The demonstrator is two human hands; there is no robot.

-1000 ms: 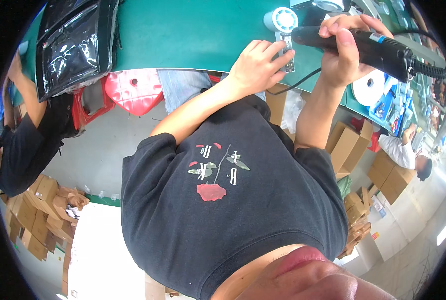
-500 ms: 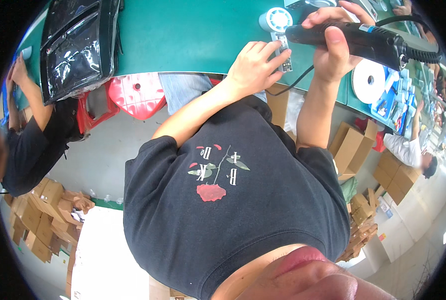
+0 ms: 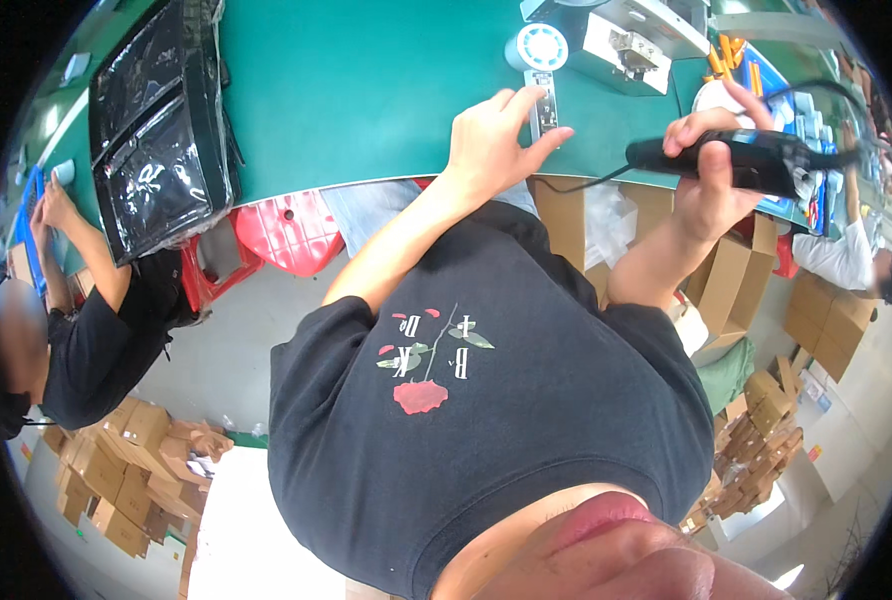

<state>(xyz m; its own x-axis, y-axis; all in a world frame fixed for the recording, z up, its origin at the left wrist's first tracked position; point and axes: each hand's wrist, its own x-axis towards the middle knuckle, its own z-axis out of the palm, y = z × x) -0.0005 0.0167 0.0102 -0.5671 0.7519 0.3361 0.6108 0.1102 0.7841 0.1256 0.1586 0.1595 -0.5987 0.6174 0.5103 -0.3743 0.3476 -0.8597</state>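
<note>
The worktop [image 3: 366, 90] is plain teal green, and at its near edge stands a red stool [image 3: 291, 225]. The screwdriver [image 3: 736, 160] is black, the shirt [image 3: 486, 420] black with a red rose, the boxes [image 3: 126, 460] brown.

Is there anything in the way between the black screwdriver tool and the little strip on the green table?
Nothing visible. The right hand holds the electric screwdriver off to the side of the small strip, which the left hand touches; only bare green table lies between.
</note>
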